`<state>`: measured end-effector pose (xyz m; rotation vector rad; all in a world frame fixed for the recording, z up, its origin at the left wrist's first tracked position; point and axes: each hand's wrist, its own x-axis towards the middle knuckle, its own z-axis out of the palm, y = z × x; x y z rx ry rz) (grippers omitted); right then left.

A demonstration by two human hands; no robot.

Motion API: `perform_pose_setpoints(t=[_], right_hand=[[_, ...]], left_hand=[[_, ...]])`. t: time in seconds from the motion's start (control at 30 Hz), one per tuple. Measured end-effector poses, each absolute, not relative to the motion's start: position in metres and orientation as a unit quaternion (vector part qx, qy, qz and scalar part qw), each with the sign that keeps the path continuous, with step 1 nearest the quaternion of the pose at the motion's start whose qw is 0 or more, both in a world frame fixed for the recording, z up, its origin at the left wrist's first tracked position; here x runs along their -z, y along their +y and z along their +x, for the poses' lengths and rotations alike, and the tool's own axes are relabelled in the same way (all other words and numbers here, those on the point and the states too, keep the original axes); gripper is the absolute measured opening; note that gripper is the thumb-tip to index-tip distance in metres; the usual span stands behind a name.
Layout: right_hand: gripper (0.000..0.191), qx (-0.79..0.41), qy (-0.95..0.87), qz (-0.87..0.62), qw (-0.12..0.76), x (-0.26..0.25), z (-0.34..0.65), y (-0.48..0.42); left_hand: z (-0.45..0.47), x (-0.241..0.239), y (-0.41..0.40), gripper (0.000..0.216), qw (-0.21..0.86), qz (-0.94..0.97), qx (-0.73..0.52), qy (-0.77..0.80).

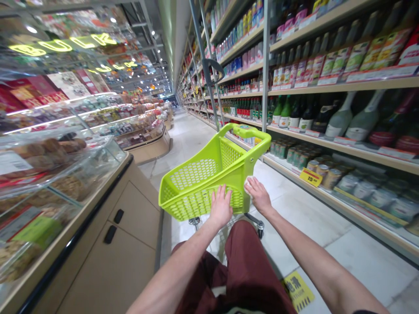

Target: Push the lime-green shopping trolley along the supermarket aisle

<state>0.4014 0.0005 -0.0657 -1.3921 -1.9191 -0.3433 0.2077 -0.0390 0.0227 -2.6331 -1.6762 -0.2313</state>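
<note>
A lime-green plastic shopping cart (pixel 196 170) stands side-on before me in the aisle, its basket wall full of holes. On the near side wall lies my left hand (pixel 221 206), fingers stretched out and holding nothing. My right hand (pixel 258 194) presses a crumpled white wipe (pixel 248 185) against the cart's solid end panel, below the handle (pixel 250 131). Most of the wipe is hidden under the fingers; whether it is paper or cloth I cannot tell. The basket's inside, as far as it shows, holds no goods.
Shelves of bottles and cans (pixel 337 126) line the right side, with a yellow price tag (pixel 310 177) low down. To the left is a bulk-food counter (pixel 127 231). My knees are under the cart's near side. A yellow floor sticker (pixel 298 291) lies at lower right.
</note>
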Motion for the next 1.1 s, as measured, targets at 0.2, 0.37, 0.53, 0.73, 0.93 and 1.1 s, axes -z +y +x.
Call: perform_pose_setpoints(t=[0.2,0.37,0.53,0.73,0.93,1.1], right_hand=[[0.039,0.126,-0.766,-0.505,0.378,0.054,0.406,-0.007],[0.038,0.223,-0.607,-0.519,0.559,-0.034,0.432,0.037],[0.040,0.190,-0.667,-0.511,0.508,-0.025,0.419,0.044],[0.027,0.136,-0.807,-0.462,0.342,0.053,0.374,0.005],[0.034,0.167,-0.742,-0.476,0.441,0.006,0.366,0.018],[0.035,0.162,-0.729,-0.473,0.468,-0.003,0.344,0.034]], left_hand=[[0.206,-0.022,-0.034,0.061,0.012,-0.844,0.082,-0.531],[0.209,-0.029,-0.026,0.059,0.015,-0.837,0.086,-0.541],[0.208,-0.031,-0.029,0.060,0.013,-0.837,0.089,-0.540],[0.191,-0.019,-0.035,0.060,0.007,-0.830,0.076,-0.552],[0.169,-0.007,-0.031,0.059,0.021,-0.816,0.072,-0.574],[0.158,0.003,-0.033,0.059,0.021,-0.813,0.075,-0.577]])
